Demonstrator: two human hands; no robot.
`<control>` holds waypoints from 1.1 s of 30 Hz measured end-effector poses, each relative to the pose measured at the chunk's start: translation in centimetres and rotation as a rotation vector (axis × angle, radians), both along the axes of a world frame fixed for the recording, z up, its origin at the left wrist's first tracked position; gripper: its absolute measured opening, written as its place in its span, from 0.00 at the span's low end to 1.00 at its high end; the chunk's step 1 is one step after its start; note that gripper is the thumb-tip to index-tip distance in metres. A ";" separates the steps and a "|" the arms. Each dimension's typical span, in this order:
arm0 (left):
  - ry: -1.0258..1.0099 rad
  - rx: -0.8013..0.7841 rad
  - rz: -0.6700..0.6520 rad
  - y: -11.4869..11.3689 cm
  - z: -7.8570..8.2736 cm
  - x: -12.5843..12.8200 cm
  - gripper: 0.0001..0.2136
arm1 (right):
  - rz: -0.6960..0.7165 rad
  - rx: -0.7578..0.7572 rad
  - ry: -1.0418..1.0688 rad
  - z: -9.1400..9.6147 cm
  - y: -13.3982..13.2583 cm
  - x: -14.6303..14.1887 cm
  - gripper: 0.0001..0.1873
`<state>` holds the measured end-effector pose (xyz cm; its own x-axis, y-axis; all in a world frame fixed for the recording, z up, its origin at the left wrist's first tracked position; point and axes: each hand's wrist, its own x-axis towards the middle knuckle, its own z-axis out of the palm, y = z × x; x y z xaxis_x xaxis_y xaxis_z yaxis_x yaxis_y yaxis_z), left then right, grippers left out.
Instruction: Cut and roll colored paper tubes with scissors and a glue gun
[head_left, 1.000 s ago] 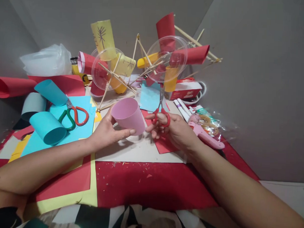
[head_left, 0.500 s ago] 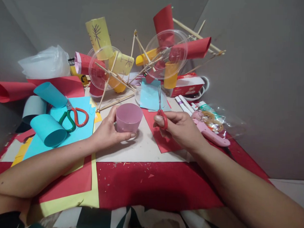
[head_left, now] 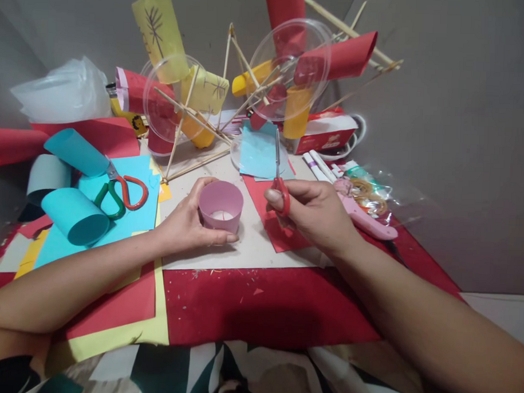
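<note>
My left hand (head_left: 192, 217) is wrapped round a pink paper tube (head_left: 221, 203), held tilted so that I look down through its opening. Red-handled scissors (head_left: 280, 191) are in my right hand (head_left: 315, 210), their narrow blades together and pointing away from me. Below the hands lies a white board (head_left: 203, 257), with a red paper sheet (head_left: 282, 234) on it under the scissors. A light blue paper piece (head_left: 258, 150) rests on a clear plastic lid (head_left: 235, 154) beyond them.
Stick frames with clear discs (head_left: 292, 68) and coloured paper tubes (head_left: 162, 38) stand behind. To the left are blue paper tubes (head_left: 74, 216) and green-and-orange-handled scissors (head_left: 133, 192). White markers (head_left: 321, 164), a pink glue gun (head_left: 368, 223) and a plastic bag with rubber bands (head_left: 367, 194) lie right.
The pink tube has tipped, so the board now shows through its bottom. The right hand still holds the scissors in nearly the same place. The whole view has shifted slightly.
</note>
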<state>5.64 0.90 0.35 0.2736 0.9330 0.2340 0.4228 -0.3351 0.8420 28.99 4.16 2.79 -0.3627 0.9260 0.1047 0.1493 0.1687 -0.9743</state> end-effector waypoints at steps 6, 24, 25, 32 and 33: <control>-0.057 0.021 -0.035 0.2 -0.6 0.0 0.38 | 0.018 -0.006 -0.028 0.2 -0.5 -0.2 0.32; -0.207 -0.037 -0.040 -0.8 -0.8 0.3 0.35 | -0.010 0.056 -0.005 -1.1 -0.4 -0.9 0.34; -0.211 -0.038 -0.047 -0.9 -0.6 0.3 0.34 | -0.017 0.059 -0.007 -1.2 -0.3 -0.9 0.34; -0.132 -0.085 -0.014 -1.1 0.3 -0.1 0.32 | 0.056 0.127 0.074 -1.2 -0.1 -1.0 0.32; -0.117 -0.080 -0.008 -0.9 0.4 -0.3 0.33 | 0.063 0.129 0.081 -1.1 -0.1 -1.1 0.32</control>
<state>5.37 -0.04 0.76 0.2567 0.9477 0.1898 0.3176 -0.2681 0.9095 27.93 4.09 1.69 -0.4055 0.8785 0.2525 0.0562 0.2996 -0.9524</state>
